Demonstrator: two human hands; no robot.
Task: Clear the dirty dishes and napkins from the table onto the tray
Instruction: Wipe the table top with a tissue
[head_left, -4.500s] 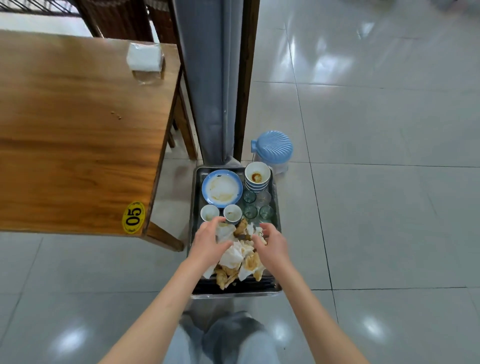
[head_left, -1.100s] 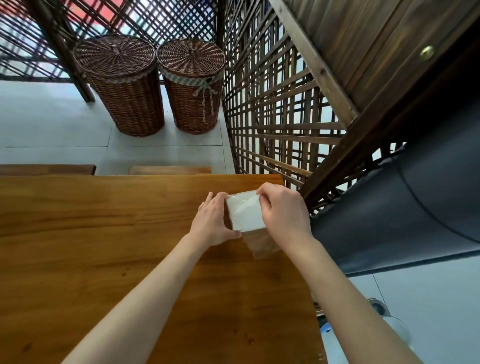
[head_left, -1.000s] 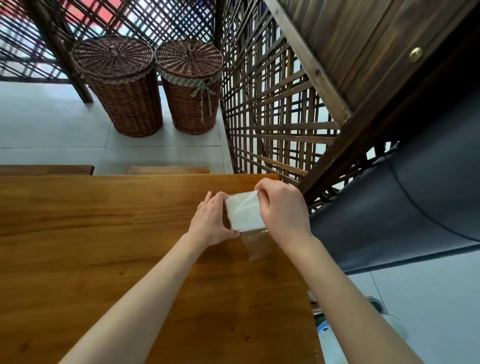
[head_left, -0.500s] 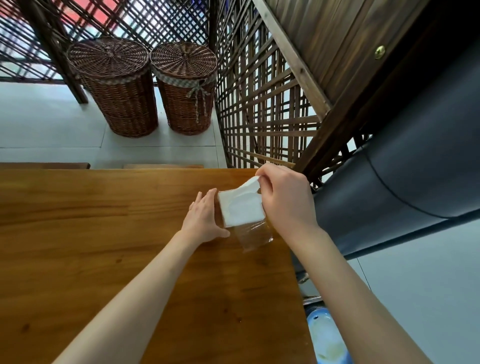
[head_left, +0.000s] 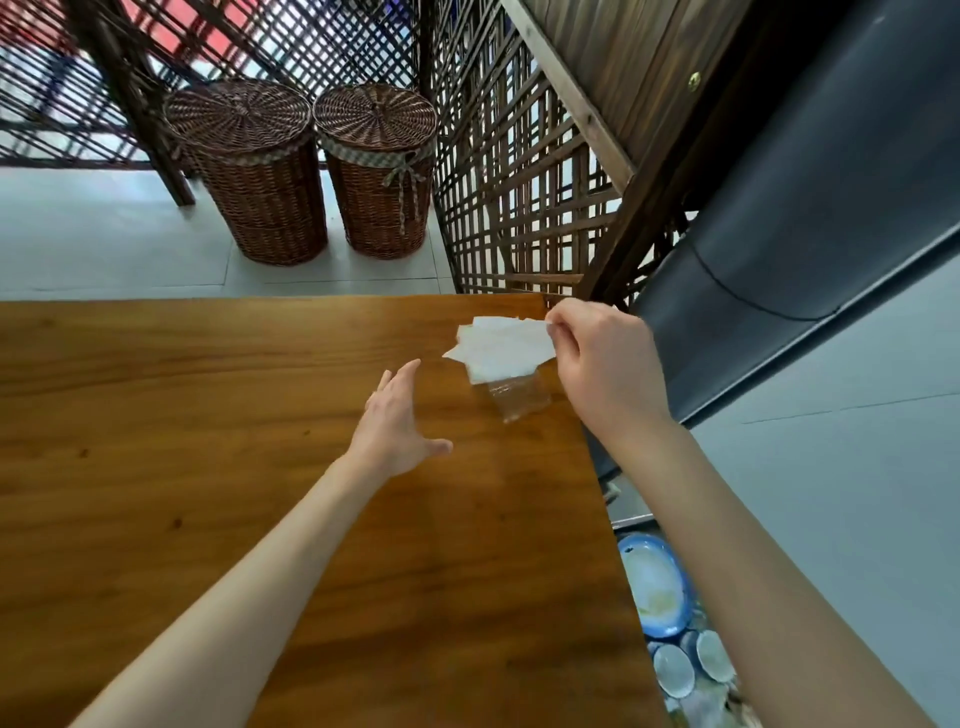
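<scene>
At the far right corner of the wooden table (head_left: 218, 467), the person's right hand (head_left: 597, 358) pinches a white paper napkin (head_left: 501, 345) by its right edge, thumb and curled fingers closed on the sheet. The napkin fans out leftward from the pinch and hangs above a clear napkin holder (head_left: 517, 397), which stands on the tabletop near the right edge; whether the sheet's lower part is still inside the holder cannot be told. The left hand (head_left: 397, 428) is well to the left of the holder and apart from it, palm turned toward it, its fingers straight and close together with the thumb spread out, gripping nothing; whether it touches the wood cannot be told. Below the table's right edge, on the floor side, a blue-rimmed plate (head_left: 655, 592) with food smears and two small white cups (head_left: 674, 670) show beside the right forearm; the tray under them is mostly hidden. Beyond the table stand two lidded wicker baskets (head_left: 249, 171) side by side on the pale tiled floor (head_left: 104, 234), in front of a dark wooden lattice screen (head_left: 509, 171).
</scene>
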